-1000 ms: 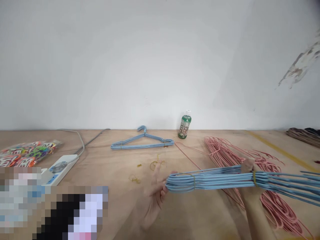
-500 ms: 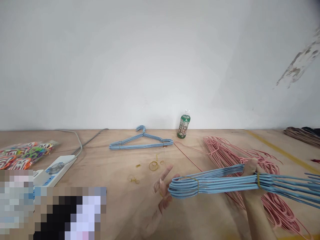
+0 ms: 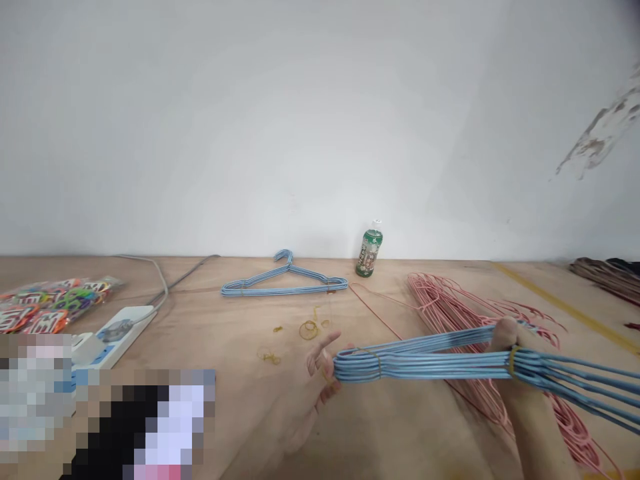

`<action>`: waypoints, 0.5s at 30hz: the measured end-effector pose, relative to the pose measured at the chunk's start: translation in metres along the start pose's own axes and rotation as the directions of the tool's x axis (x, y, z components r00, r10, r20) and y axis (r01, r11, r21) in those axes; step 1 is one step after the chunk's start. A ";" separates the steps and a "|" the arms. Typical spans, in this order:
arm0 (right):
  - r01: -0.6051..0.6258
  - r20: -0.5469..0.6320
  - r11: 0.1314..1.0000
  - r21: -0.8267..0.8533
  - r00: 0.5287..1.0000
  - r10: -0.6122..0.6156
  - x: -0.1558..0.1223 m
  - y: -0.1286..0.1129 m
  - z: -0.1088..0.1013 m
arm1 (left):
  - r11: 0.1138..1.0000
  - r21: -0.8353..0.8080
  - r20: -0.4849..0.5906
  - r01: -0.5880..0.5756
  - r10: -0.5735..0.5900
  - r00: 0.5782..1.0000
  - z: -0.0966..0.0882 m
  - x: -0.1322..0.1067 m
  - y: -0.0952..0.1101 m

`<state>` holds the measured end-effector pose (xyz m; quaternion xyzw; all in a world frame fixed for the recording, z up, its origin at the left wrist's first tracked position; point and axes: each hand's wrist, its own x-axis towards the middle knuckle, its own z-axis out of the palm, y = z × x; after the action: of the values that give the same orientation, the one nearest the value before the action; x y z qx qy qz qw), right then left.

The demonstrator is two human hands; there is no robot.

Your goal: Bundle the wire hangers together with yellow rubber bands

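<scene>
My right hand [image 3: 507,347] is closed around a bundle of blue wire hangers [image 3: 435,367], held level above the table. A yellow rubber band [image 3: 513,362] circles the bundle near this hand, and another crosses it near the left end. My left hand [image 3: 320,373] is at the bundle's left tip, index finger stretched out and the other fingers curled. A thin yellow rubber band [image 3: 329,381] is looped at its fingers. Behind, a second banded bundle of blue hangers [image 3: 285,289] lies flat.
Pink wire hangers [image 3: 440,307] lie in a heap at right on the wooden table [image 3: 200,333]. Loose rubber bands [image 3: 309,330] lie mid-table. A green-labelled bottle [image 3: 369,253] stands near the wall. At left are a power strip [image 3: 127,327] and a bag of colourful items [image 3: 75,300].
My left hand has come closer to the bundle's left tip. The left end of the blue bundle has risen slightly, while my right hand keeps its grip.
</scene>
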<state>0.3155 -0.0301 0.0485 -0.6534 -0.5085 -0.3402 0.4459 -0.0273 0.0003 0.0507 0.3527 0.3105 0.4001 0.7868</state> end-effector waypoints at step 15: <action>0.120 0.039 0.989 0.091 0.991 -0.124 0.019 -0.043 -0.025 | 0.988 0.156 -0.162 -0.007 0.032 0.986 0.000 0.011 0.004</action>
<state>0.2791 -0.0430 0.0845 -0.6080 -0.5720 -0.3294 0.4411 -0.0242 0.0111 0.0515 0.3818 0.4009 0.4101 0.7248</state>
